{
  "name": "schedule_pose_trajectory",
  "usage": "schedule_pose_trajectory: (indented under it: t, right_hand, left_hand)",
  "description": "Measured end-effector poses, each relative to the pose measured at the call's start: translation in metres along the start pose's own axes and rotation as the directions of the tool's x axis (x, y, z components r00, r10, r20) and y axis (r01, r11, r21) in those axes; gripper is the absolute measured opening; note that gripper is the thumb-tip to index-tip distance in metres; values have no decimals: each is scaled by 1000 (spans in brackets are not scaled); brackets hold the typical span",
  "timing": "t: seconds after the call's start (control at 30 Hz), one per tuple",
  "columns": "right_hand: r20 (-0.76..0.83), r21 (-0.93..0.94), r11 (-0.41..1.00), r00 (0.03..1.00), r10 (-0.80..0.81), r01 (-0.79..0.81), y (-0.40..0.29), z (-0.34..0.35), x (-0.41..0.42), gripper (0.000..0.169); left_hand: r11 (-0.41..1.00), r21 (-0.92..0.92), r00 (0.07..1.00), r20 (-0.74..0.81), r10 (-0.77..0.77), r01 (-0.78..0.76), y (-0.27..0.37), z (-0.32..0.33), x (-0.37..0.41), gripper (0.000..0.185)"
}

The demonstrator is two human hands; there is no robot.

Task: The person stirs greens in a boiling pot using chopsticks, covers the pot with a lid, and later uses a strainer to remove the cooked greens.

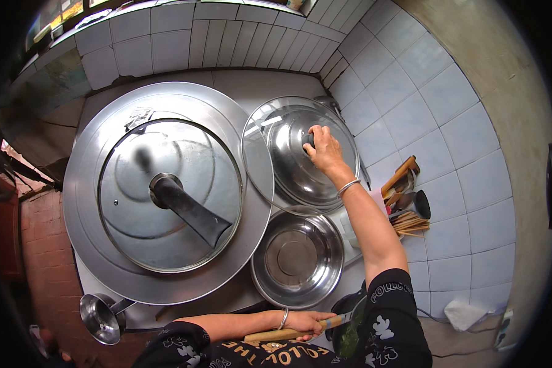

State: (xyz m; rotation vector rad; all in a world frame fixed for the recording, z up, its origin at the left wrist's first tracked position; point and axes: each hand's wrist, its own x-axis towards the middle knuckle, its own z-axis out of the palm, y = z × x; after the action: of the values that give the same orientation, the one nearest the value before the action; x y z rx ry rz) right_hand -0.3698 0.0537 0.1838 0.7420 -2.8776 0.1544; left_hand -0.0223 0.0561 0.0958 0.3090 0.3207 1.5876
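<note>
My right hand (325,146) grips the dark knob of a large glass lid (262,177), which overlaps a metal bowl or lid beneath it. My left hand (306,323) is closed on the wooden handle (276,335) of a utensil. Its metal end reaches right towards a dark pan (345,322) holding something green, partly hidden by my right sleeve. An empty stainless steel basin (296,261) lies between my hands. At the left, a glass lid with a black upright handle (188,209) rests on a very wide metal lid or tray (80,221).
Wooden and metal utensils (402,188) and chopsticks (410,223) stand in holders by the tiled wall (446,184) at the right. A small metal pot (102,318) sits at the front left edge. A white cloth or bag (463,315) and cables lie at the lower right.
</note>
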Motion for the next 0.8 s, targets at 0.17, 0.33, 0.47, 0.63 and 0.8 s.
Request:
schedule_pose_trajectory:
  t: [0.17, 0.33, 0.47, 0.63, 0.8]
  right_hand:
    - [47, 95, 993, 996, 71, -76, 18, 24, 15, 40]
    - [61, 157, 983, 995, 84, -93, 23, 37, 18, 40]
    - [83, 179, 978, 992, 96, -110, 27, 39, 20, 39]
    - [85, 252, 961, 992, 91, -110, 35, 37, 24, 41]
    - [23, 288, 956, 999, 45, -50, 55, 50, 26, 46]
  left_hand:
    - [999, -33, 998, 69, -8, 11, -2, -13, 13, 83]
    - [992, -122, 998, 55, -33, 40, 6, -17, 11, 83]
    - [990, -132, 997, 56, -44, 52, 4, -21, 17, 84]
    - [993, -93, 997, 40, -68, 71, 8, -22, 19, 83]
    - [995, -59, 996, 38, -82, 84, 8, -21, 20, 85]
